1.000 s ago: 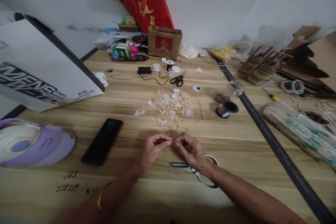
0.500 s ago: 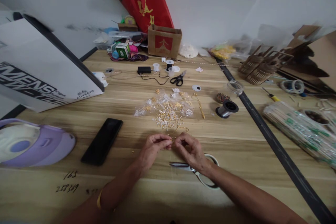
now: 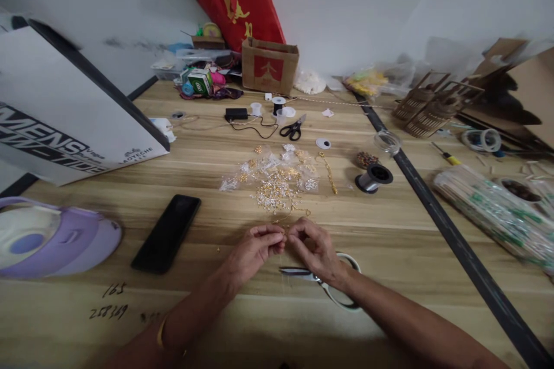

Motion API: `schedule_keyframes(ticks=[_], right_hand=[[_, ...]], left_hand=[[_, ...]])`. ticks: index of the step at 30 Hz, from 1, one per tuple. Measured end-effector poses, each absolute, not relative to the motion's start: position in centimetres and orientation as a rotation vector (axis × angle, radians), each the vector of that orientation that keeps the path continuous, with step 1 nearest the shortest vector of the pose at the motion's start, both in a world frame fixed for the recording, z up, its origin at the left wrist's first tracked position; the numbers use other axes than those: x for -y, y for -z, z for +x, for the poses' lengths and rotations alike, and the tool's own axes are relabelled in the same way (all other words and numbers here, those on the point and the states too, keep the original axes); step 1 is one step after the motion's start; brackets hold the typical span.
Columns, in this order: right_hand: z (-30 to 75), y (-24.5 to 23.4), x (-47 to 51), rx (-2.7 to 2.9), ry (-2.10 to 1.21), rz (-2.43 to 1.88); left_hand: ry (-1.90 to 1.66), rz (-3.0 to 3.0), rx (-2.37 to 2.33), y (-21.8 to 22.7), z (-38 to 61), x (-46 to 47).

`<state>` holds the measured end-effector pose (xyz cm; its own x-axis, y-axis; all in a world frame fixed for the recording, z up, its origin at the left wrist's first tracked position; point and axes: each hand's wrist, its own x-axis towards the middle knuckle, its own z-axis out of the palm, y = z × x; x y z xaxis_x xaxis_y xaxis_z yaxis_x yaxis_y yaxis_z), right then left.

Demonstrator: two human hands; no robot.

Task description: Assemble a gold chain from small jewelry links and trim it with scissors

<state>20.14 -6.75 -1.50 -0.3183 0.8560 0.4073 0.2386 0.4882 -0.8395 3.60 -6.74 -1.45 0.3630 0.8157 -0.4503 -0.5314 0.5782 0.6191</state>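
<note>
My left hand [image 3: 255, 251] and my right hand [image 3: 315, 251] meet fingertip to fingertip low in the middle of the wooden table [image 3: 389, 242]. Both are closed in a pinch on a tiny gold piece [image 3: 284, 234] held between them, too small to name. Just beyond the fingers lies a heap of gold and silver beads and small clear bags [image 3: 277, 179]. White-handled scissors [image 3: 333, 282] lie under my right wrist. A gold chain [image 3: 329, 173] lies to the right of the heap.
A black phone [image 3: 167, 232] lies to the left, a purple and white object [image 3: 47, 239] beyond it, a large white bag [image 3: 64, 109] behind. A wire spool [image 3: 373, 179], black scissors [image 3: 293, 128], small spools, a red bag [image 3: 242, 0] and a brown paper bag [image 3: 269, 66] stand farther back. A dark strip [image 3: 445, 225] runs down the right.
Both hands stay pinched together at the same spot; the fingers shift only slightly. The view has dipped a little.
</note>
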Motion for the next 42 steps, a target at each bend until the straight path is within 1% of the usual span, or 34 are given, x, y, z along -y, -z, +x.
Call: schedule_keyframes(ticks=[20, 34, 42], right_hand=[[20.14, 1.51, 6.82, 1.823, -0.87, -0.942], [20.09, 1.41, 6.85, 1.837, -0.853, -0.946], [20.16, 1.7, 6.78, 1.858, -0.85, -0.946]], left_hand=[[-0.902, 0.42, -0.8, 1.92, 3.41, 6.67], [-0.918, 0.501, -0.86, 1.39, 3.64, 6.63], [-0.941, 0.716, -0.97, 1.33, 3.56, 6.7]])
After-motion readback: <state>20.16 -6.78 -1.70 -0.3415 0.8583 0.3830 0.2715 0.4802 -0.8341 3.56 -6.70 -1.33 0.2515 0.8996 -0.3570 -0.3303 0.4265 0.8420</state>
